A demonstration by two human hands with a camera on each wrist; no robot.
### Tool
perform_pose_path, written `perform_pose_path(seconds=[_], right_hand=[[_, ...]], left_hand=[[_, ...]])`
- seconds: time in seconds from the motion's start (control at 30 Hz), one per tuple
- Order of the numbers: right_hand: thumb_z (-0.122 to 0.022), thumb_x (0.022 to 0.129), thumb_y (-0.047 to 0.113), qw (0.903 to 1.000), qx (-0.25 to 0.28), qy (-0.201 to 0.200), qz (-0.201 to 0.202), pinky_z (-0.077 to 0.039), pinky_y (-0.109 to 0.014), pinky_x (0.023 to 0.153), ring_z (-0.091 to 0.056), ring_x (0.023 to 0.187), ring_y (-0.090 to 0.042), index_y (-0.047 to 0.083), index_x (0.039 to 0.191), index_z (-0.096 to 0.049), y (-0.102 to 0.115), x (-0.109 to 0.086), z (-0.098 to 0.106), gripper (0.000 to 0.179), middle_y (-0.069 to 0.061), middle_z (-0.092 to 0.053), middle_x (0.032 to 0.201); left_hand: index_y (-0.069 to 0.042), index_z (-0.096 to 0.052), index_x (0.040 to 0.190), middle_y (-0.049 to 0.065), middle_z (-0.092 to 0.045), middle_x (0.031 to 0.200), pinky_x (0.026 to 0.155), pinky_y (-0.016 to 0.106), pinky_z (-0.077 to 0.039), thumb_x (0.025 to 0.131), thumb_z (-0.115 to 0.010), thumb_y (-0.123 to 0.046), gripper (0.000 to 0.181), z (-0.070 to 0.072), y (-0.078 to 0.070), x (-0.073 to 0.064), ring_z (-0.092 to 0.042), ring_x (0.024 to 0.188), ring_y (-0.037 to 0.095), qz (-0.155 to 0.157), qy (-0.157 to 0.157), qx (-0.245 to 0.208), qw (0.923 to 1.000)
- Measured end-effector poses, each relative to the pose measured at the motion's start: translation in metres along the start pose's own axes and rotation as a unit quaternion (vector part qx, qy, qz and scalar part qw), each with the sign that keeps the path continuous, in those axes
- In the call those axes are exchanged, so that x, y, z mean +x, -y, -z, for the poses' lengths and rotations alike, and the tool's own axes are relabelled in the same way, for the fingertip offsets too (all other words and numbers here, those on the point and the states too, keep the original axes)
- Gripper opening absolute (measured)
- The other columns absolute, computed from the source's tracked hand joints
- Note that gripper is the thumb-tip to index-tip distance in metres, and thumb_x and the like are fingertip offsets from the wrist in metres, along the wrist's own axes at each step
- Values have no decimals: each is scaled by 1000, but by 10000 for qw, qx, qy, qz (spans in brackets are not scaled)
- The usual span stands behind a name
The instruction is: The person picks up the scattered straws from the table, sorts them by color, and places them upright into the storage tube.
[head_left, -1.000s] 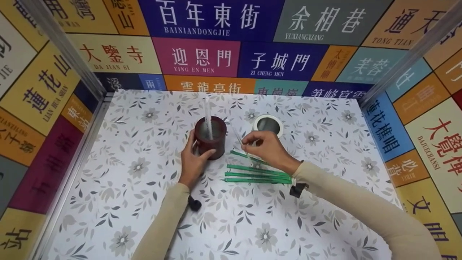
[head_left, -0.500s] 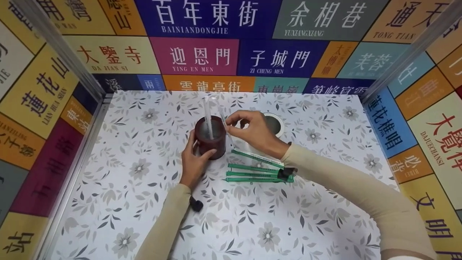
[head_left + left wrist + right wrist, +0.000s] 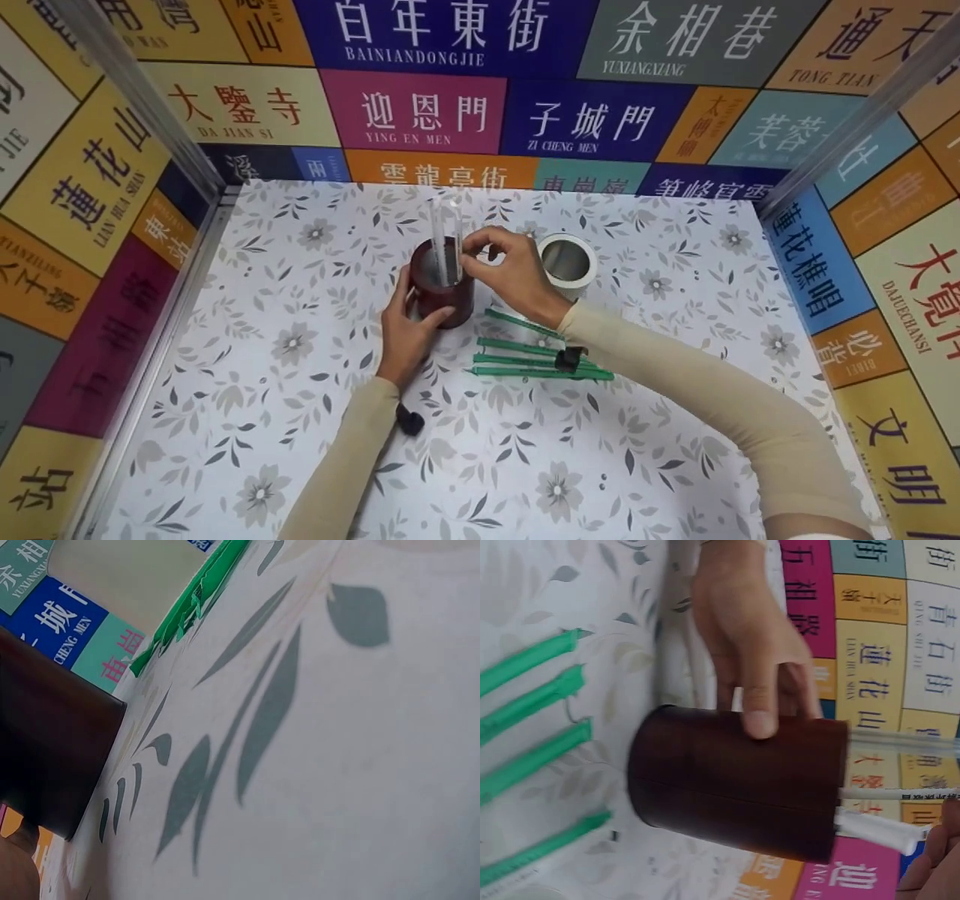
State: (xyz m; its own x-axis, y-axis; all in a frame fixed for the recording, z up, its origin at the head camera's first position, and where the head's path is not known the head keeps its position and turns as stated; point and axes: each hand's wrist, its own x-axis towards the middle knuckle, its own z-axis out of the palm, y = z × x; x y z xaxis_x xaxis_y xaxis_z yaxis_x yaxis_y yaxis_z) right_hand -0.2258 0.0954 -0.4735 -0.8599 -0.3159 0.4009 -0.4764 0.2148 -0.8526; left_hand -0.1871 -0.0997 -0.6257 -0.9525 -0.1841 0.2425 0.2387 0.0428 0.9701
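Observation:
My left hand [image 3: 409, 330] holds a dark brown cup [image 3: 448, 306] upright, thumb on its near side and fingers around the left. Clear and white straws [image 3: 881, 793] stick out of its mouth; one bears printed text in the right wrist view. At the cup's right rim, my right hand [image 3: 514, 270] pinches a clear straw [image 3: 459, 251] between thumb and forefinger, its lower end inside the cup. Only the right fingertips [image 3: 934, 851] show at the edge of the right wrist view. The left wrist view catches the cup's dark side [image 3: 56, 735].
Several green wrapped straws [image 3: 525, 360] lie side by side below the right forearm. A white-rimmed cup [image 3: 591, 270] with a grey inside stands just right of the right hand. The table [image 3: 300, 450] has a floral cover, and sign-printed walls [image 3: 412, 120] enclose three sides.
My right hand has moved left from above the green straws to the brown cup, bringing the clear straw upright into its mouth. The left hand has kept its hold on the cup.

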Motion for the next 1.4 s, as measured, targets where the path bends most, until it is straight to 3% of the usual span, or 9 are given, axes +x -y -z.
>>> perform_pose_path(seconds=[0.2, 0.33, 0.4, 0.5, 0.67, 0.97, 1.17, 1.4], right_hand=[[-84, 99, 8, 9995, -64, -15, -299, -51, -48, 85, -68, 99, -29, 3, 115, -82, -18, -21, 12, 17, -11, -80, 110], [-82, 102, 13, 9990, -52, 165, -411, -53, -41, 84, -68, 99, -21, 11, 117, -82, -18, -37, 24, 15, -3, -79, 112], [-81, 103, 16, 9985, 9, 305, -447, -54, -36, 83, -68, 98, -19, 15, 118, -82, -19, -45, 30, 15, -1, -79, 112], [-81, 103, 17, 9977, 81, 493, -464, -55, -31, 81, -69, 96, -20, 15, 119, -82, -23, -60, 37, 16, -3, -79, 112], [-81, 103, 15, 9966, -94, 621, -528, -56, -28, 79, -69, 93, -18, 15, 117, -83, -34, -86, 44, 15, -7, -81, 111], [-86, 97, 9, 9936, -703, 479, -738, -59, -45, 77, -70, 88, -23, 12, 108, -84, -74, -133, 58, 12, 1, -80, 102], [-87, 95, 4, 9894, -1113, 370, -860, -60, -43, 81, -72, 93, -26, 2, 108, -83, -97, -148, 76, 13, -2, -78, 101], [-88, 94, 5, 9808, -1646, 401, -968, -61, -45, 87, -71, 98, -29, 2, 110, -83, -111, -151, 95, 17, -11, -77, 106]], left_hand=[[-18, -40, 172, 5, -46, 172, 132, 47, -37, 88, -96, -14, 102, 1, 4, 2, -43, 159, 26, -51, 208, 112, 9997], [-25, -40, 173, 1, -46, 172, 132, 44, -37, 88, -97, -21, 102, 3, 2, 3, -43, 159, 26, -29, 212, 96, 9997], [-22, -38, 173, 2, -44, 173, 132, 41, -37, 87, -98, -21, 105, 5, 2, 3, -43, 159, 28, 6, 170, 95, 9998], [-17, -35, 175, 3, -41, 175, 131, 39, -37, 86, -98, -19, 108, 7, 2, 4, -42, 159, 31, 51, 138, 44, 9999], [-21, -35, 175, 1, -40, 175, 132, 37, -35, 86, -97, -14, 109, 9, 5, 1, -41, 160, 29, 113, 136, -16, 9998], [-26, -34, 175, 1, -39, 176, 132, 38, -35, 88, -97, -19, 108, 8, 8, -3, -41, 160, 28, 116, 190, 58, 9997], [-28, -34, 175, 0, -39, 176, 131, 38, -37, 88, -97, -24, 107, 7, 7, -4, -41, 160, 29, 112, 183, 153, 9997], [-24, -32, 176, -2, -39, 176, 131, 35, -36, 89, -96, -27, 108, 8, 5, -2, -40, 160, 26, 116, 245, 274, 9993]])
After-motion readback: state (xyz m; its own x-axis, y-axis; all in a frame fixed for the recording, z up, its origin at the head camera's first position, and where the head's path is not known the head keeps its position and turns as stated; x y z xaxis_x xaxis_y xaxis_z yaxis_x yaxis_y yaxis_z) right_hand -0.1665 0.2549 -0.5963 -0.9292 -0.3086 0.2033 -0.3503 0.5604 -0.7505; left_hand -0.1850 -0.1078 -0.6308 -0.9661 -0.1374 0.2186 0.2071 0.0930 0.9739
